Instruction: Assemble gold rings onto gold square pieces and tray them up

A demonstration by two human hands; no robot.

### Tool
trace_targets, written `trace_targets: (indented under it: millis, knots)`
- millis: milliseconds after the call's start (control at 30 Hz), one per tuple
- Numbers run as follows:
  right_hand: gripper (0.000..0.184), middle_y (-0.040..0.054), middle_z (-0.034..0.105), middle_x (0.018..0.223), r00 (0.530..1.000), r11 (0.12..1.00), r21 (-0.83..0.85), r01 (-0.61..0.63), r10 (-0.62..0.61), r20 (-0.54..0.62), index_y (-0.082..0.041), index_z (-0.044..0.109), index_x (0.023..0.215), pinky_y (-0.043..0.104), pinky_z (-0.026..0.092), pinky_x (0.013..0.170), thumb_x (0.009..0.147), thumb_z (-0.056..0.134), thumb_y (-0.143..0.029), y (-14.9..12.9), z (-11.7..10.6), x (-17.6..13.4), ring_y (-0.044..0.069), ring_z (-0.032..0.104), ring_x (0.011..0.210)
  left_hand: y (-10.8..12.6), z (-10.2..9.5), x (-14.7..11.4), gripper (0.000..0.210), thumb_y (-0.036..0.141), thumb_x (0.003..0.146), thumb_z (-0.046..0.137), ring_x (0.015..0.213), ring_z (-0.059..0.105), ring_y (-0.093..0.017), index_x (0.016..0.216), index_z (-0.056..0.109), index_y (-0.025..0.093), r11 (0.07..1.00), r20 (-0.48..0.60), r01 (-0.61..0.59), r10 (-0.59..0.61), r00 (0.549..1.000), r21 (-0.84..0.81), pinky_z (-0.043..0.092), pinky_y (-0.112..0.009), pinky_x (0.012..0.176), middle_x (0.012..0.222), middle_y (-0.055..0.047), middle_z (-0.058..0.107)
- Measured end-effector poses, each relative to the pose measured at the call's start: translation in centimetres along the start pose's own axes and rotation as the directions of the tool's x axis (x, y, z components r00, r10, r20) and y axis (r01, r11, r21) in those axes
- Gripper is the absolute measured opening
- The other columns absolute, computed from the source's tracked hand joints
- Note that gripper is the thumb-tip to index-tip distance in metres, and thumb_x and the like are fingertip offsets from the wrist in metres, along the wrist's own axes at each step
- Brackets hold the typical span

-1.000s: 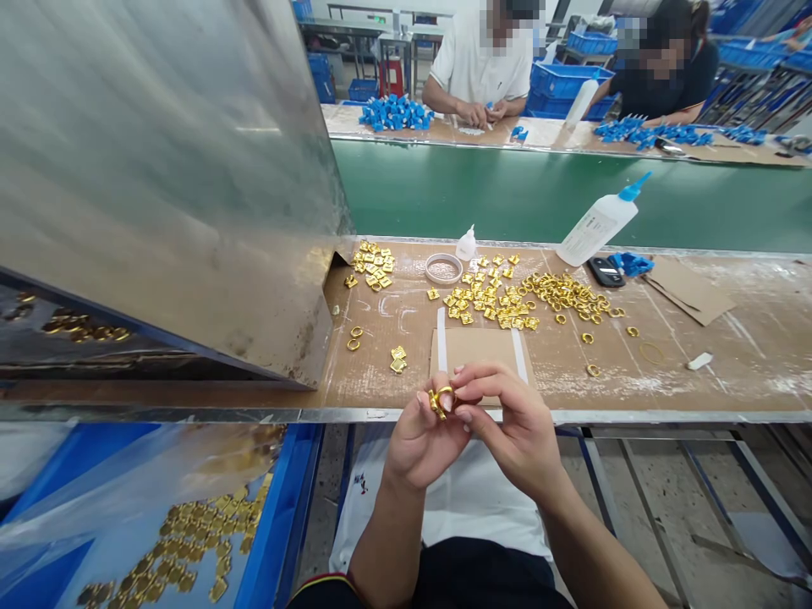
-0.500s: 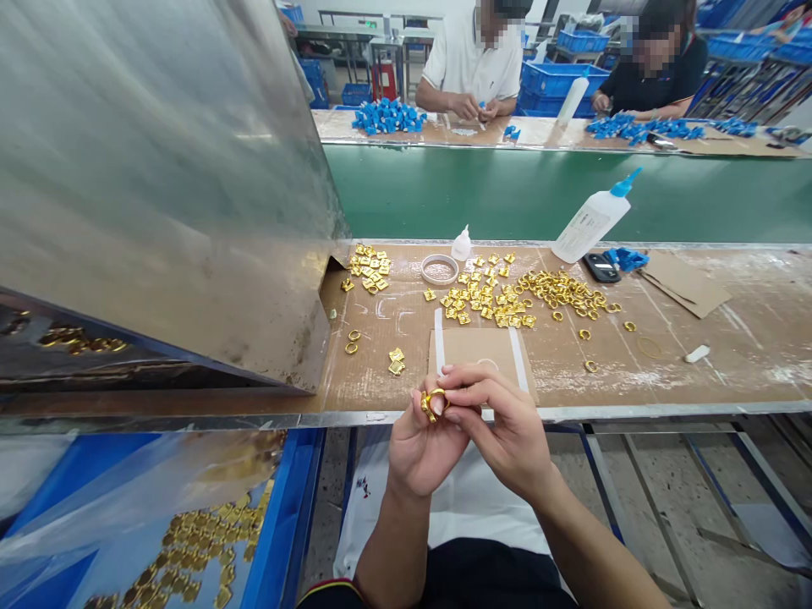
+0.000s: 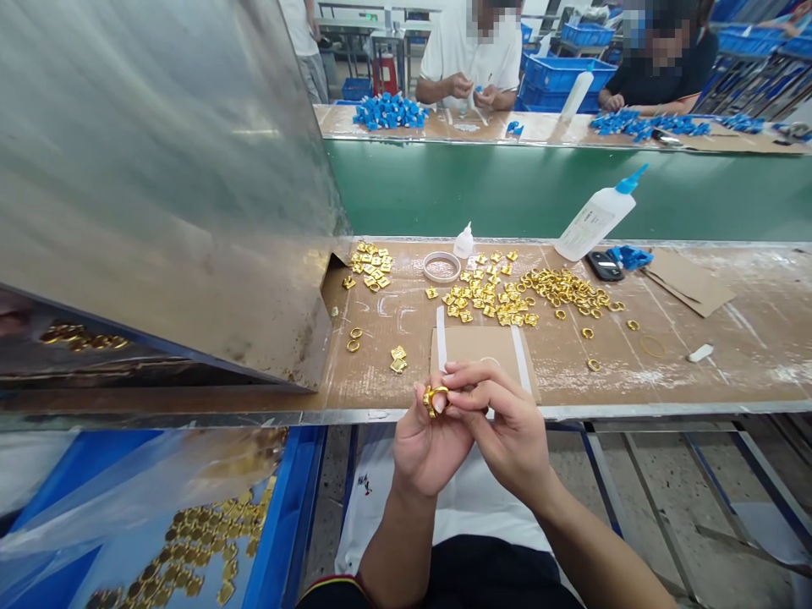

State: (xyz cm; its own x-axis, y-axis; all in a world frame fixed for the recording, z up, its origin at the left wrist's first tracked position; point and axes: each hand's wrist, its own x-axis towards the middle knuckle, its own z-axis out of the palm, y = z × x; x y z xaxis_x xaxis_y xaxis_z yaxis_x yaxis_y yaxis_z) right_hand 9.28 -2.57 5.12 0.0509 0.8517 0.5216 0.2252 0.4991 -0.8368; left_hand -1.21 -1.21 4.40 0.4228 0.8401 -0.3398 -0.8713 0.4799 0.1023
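Note:
Both hands meet over the front edge of the cardboard-covered bench, closed on one gold ring [image 3: 437, 392] with a flat-headed piece on its left side. My left hand [image 3: 426, 448] pinches that head between thumb and fingers. From the right, my right hand [image 3: 507, 427] grips the ring's band with its fingertips. Just beyond lies a cardboard pad [image 3: 474, 342] with white tape strips, partly covered by my fingers. Farther back are many gold square pieces [image 3: 485, 292] and a heap of gold ring bands [image 3: 564, 290]. Two loose bands [image 3: 353, 339] and a few square pieces [image 3: 398, 359] lie to the left.
A large metal housing [image 3: 190, 169] blocks the left. Behind the pieces stand a tape roll [image 3: 441, 267], a small dropper bottle [image 3: 463, 242] and a leaning white bottle [image 3: 596, 222]. A blue crate [image 3: 304, 499] holds gold pieces at lower left. Co-workers sit across the green belt [image 3: 444, 190].
My hands keep hold of the ring with almost the same grip. The view has shifted slightly. Across the belt, a co-worker's hands have moved apart, and another person shows at the upper left.

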Motion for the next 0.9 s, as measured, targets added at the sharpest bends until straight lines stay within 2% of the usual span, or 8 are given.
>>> trace_targets:
  millis: [167, 267, 367, 500, 600, 667, 800, 900]
  knots:
    - [0.018, 0.0044, 0.077, 0.098, 1.000, 1.000, 0.009, -0.015, 0.015, 0.003, -0.025, 0.074, 0.088, 0.041, 0.062, 0.096, 0.090, 0.071, -0.008, 0.2, -0.2, -0.1, 0.023, 0.074, 0.108, 0.2, -0.1, 0.1, 0.039, 0.026, 0.078, 0.086, 0.070, 0.061, -0.010, 0.057, 0.055, 0.017, 0.998, 0.088, 0.049, -0.045, 0.995, -0.037, 0.056, -0.018, 0.072, 0.064, 0.003, 0.053]
    - [0.014, 0.0051, 0.078, 0.098, 1.000, 1.000, 0.015, -0.025, 0.025, 0.018, -0.025, 0.074, 0.090, 0.042, 0.063, 0.094, 0.091, 0.071, -0.011, 0.3, -0.5, 0.1, 0.024, 0.075, 0.108, 0.2, -0.2, 0.2, 0.036, 0.024, 0.078, 0.086, 0.070, 0.062, -0.010, 0.058, 0.056, 0.017, 0.997, 0.113, 0.055, -0.048, 0.992, -0.054, 0.057, -0.019, 0.072, 0.063, 0.003, 0.054]
    - [0.014, 0.0058, 0.078, 0.098, 0.999, 1.000, 0.000, -0.019, 0.019, 0.032, -0.024, 0.075, 0.091, 0.041, 0.064, 0.094, 0.091, 0.070, -0.011, 0.3, -0.8, 0.2, 0.024, 0.075, 0.106, 0.0, -0.1, 0.2, 0.038, 0.025, 0.084, 0.081, 0.068, 0.061, -0.010, 0.058, 0.055, 0.016, 0.997, 0.079, 0.055, -0.050, 0.996, -0.057, 0.057, -0.020, 0.071, 0.062, 0.003, 0.053]
    - [0.014, 0.0057, 0.077, 0.097, 1.000, 1.000, -0.020, 0.013, -0.013, 0.017, -0.024, 0.073, 0.088, 0.040, 0.063, 0.094, 0.091, 0.069, -0.010, 0.3, -0.6, 0.0, 0.023, 0.075, 0.105, -0.1, 0.2, 0.1, 0.041, 0.025, 0.092, 0.072, 0.065, 0.060, -0.009, 0.056, 0.053, 0.016, 0.999, -0.027, 0.036, -0.037, 0.999, -0.028, 0.056, -0.016, 0.066, 0.062, 0.002, 0.053]
    - [0.015, 0.0056, 0.075, 0.100, 1.000, 0.999, -0.028, 0.024, -0.024, 0.012, -0.024, 0.070, 0.088, 0.039, 0.062, 0.095, 0.092, 0.068, -0.010, 0.4, -0.3, -0.1, 0.022, 0.074, 0.107, 0.0, 0.3, 0.0, 0.039, 0.022, 0.093, 0.070, 0.064, 0.060, -0.008, 0.057, 0.056, 0.016, 1.000, -0.038, 0.015, -0.016, 0.999, -0.021, 0.056, -0.015, 0.065, 0.061, 0.002, 0.054]
    - [0.015, 0.0055, 0.074, 0.100, 0.999, 0.999, -0.034, 0.040, -0.039, 0.011, -0.024, 0.069, 0.089, 0.038, 0.061, 0.096, 0.093, 0.067, -0.010, 0.5, -0.2, 0.0, 0.020, 0.073, 0.107, 0.2, 0.1, 0.0, 0.034, 0.021, 0.088, 0.076, 0.063, 0.061, -0.008, 0.059, 0.059, 0.015, 0.999, -0.003, 0.019, -0.019, 1.000, -0.026, 0.057, -0.015, 0.065, 0.061, 0.003, 0.056]
    - [0.009, 0.0063, 0.075, 0.098, 0.996, 0.995, -0.043, 0.085, -0.084, 0.027, -0.023, 0.067, 0.090, 0.036, 0.061, 0.094, 0.097, 0.066, -0.018, 0.4, -0.1, 0.1, 0.018, 0.073, 0.103, 0.5, -0.3, 0.0, 0.029, 0.020, 0.062, 0.096, 0.062, 0.063, -0.007, 0.066, 0.069, 0.015, 0.999, 0.087, 0.038, -0.038, 0.996, -0.007, 0.057, -0.011, 0.062, 0.063, 0.005, 0.062]
    - [0.011, 0.0062, 0.075, 0.097, 0.998, 0.996, -0.055, 0.065, -0.064, 0.010, -0.023, 0.065, 0.089, 0.033, 0.062, 0.089, 0.099, 0.063, -0.027, 0.5, -0.3, 0.3, 0.017, 0.074, 0.097, 0.7, -1.0, 0.4, 0.031, 0.025, 0.058, 0.099, 0.065, 0.065, -0.009, 0.062, 0.069, 0.017, 0.995, 0.125, 0.040, -0.052, 0.991, 0.095, 0.059, -0.013, 0.062, 0.064, 0.004, 0.064]
